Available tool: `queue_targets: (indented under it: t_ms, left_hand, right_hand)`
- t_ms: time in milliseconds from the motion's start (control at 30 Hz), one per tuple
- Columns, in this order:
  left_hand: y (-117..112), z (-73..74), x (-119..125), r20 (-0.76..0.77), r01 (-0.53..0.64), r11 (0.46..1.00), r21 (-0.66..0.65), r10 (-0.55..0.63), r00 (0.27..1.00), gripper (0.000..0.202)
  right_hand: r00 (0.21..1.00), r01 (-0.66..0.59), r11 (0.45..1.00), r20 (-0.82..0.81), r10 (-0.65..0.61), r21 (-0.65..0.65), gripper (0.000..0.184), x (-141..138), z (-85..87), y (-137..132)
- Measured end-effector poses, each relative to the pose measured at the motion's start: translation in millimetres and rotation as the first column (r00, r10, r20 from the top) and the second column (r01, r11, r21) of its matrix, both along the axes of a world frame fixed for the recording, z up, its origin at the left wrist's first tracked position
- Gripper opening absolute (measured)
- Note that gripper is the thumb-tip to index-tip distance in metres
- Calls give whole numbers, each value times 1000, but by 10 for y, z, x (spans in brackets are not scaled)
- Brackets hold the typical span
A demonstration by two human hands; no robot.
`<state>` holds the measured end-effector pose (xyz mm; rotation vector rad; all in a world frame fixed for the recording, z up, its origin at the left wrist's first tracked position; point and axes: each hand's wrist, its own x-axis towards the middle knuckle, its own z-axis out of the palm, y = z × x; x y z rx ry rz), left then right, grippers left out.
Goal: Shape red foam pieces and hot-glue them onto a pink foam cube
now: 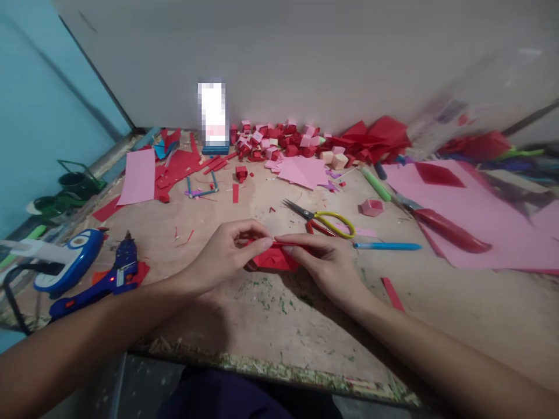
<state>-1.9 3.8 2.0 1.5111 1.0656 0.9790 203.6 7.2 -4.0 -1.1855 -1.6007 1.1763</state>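
A folded piece of red paper [274,261] is held between my two hands, just above the middle of the table. My left hand [233,247] pinches its left part, thumb along the upper edge. From the other side my right hand [325,259] grips it with thumb and forefinger, the tips of both hands almost meeting. Creases show on the paper's face; its ends are hidden behind my fingers. Scissors [321,220] with yellow and red handles lie just beyond my right hand. To the right of that hand is a blue pen [388,246].
At the left lie a blue glue gun [120,270] and a blue-and-white device [72,262]. A lit phone [212,113] stands at the back beside many small folded paper pieces [279,139]. A red-handled knife [454,230] rests on pink sheets [502,233] at the right.
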Motion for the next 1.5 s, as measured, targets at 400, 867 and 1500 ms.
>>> queue_targets:
  t_ms: [400,867,1500]
  left_hand:
    - [-77,-7,22,-83,-34,998,46,37,996,17]
    - [-12,6,10,-172,-63,998,13,65,983,15]
    - [47,33,-29,-200,-64,997,42,71,977,19]
  right_hand:
    - [997,-74,995,-8,74,-64,18,-9,-14,20]
    - [997,-81,990,-9,81,-111,22,6,-16,24]
    - [992,-127,949,-39,121,-288,30,77,29,104]
